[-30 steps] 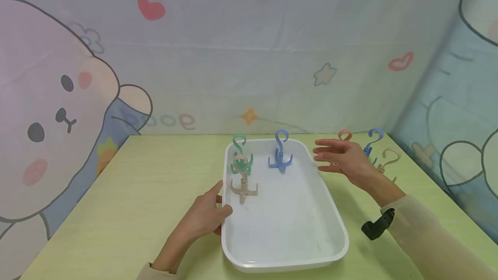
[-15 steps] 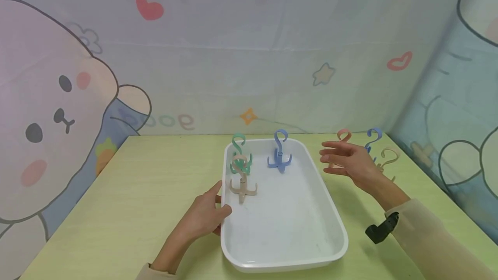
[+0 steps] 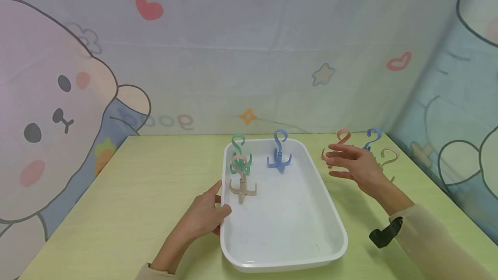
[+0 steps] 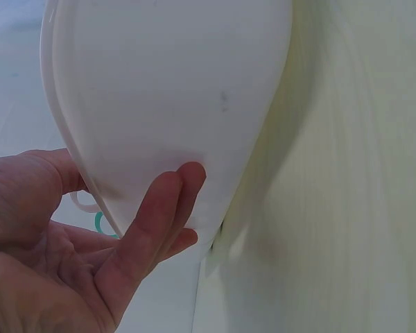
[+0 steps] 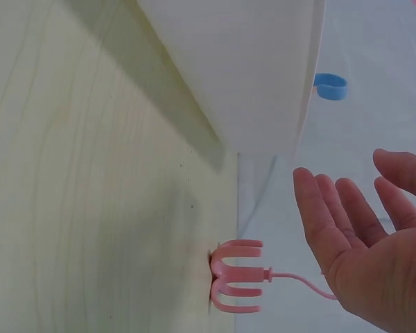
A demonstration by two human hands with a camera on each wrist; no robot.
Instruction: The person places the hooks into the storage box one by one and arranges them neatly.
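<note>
My left hand point(image 3: 202, 215) holds the left rim of a white plastic tray point(image 3: 288, 224), thumb over the edge and fingers against the outer wall, as the left wrist view shows. Inside the tray stand a green multi-prong hook point(image 3: 241, 167), a beige hook point(image 3: 243, 190) and a blue hook point(image 3: 279, 162). My right hand point(image 3: 358, 167) hovers right of the tray, fingers spread and holding nothing. Near it, a pink hook point(image 5: 239, 274) stands upright on the table, apart from the fingers in the right wrist view. The hand partly hides this pink hook in the head view.
Behind the right hand stand another blue hook point(image 3: 372, 136) and another beige hook point(image 3: 396, 155), both partly hidden. The pale yellow-green table point(image 3: 163, 163) meets a cartoon-print cloth backdrop point(image 3: 233, 55) at its back and right edges.
My right hand has drawn away from the tray to the right and slightly down, uncovering more of the pink hook. The left hand and the tray stay in place.
</note>
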